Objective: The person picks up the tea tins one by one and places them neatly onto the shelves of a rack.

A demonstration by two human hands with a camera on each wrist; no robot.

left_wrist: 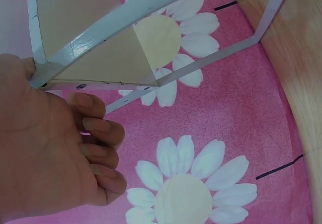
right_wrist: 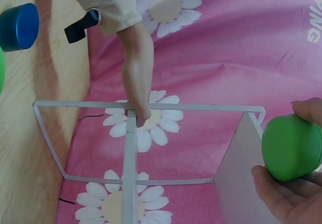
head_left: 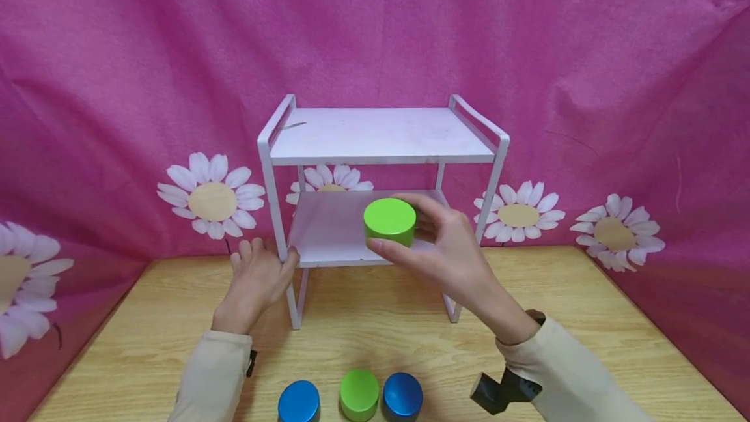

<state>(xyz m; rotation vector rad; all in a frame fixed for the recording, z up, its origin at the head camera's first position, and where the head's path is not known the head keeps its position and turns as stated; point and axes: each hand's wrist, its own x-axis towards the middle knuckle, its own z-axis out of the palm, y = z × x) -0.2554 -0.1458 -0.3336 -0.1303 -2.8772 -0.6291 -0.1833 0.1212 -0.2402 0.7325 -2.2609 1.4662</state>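
Note:
A white two-tier rack (head_left: 383, 135) stands on the wooden table. My left hand (head_left: 258, 282) grips its left front post at the lower shelf (head_left: 334, 226); in the left wrist view the thumb side of the hand (left_wrist: 45, 143) meets the frame, the other fingers curled beside it. My right hand (head_left: 454, 253) pinches a green round tin (head_left: 389, 221) between thumb and fingers, in front of the lower shelf. The right wrist view shows the tin (right_wrist: 291, 147) between the fingertips of the right hand (right_wrist: 297, 196).
Near the table's front edge are a blue tin (head_left: 299, 402), a second green tin (head_left: 359, 396) and another blue tin (head_left: 402, 396). Behind the rack hangs a pink cloth (head_left: 375, 31) with white daisies, which also runs along both sides.

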